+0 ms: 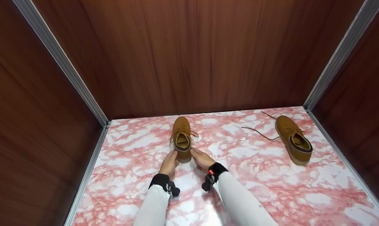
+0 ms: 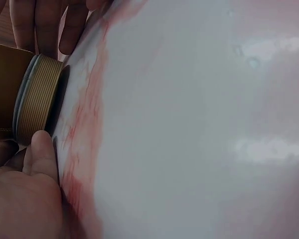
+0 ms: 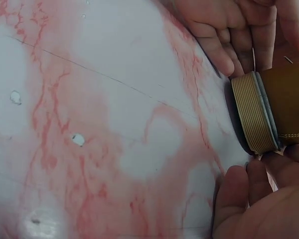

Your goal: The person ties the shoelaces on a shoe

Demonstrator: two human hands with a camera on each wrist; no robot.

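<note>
White sleeves (image 1: 246, 201) lead to left hand (image 1: 169, 164) and right hand (image 1: 204, 160), straight-fingered, touching a shoe (image 1: 182, 135) aimed lengthwise at the wall (image 1: 192, 62).

- Two brown shoes (image 1: 181, 123) (one mid-frame, one at the right)
- Two hands, lower centre: left hand (image 1: 169, 163), right hand (image 1: 203, 159)
- Two black wristbands (image 1: 159, 180), below them
- Two pale sleeves (image 1: 244, 199), bottom
- Three wooden panels (image 1: 183, 56): left, top, right

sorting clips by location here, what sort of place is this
Probably a partitioned booth: wood-look panels rise on three sides, metal strips line their corners, and a pink-and-white marbled surface lies between.
</note>
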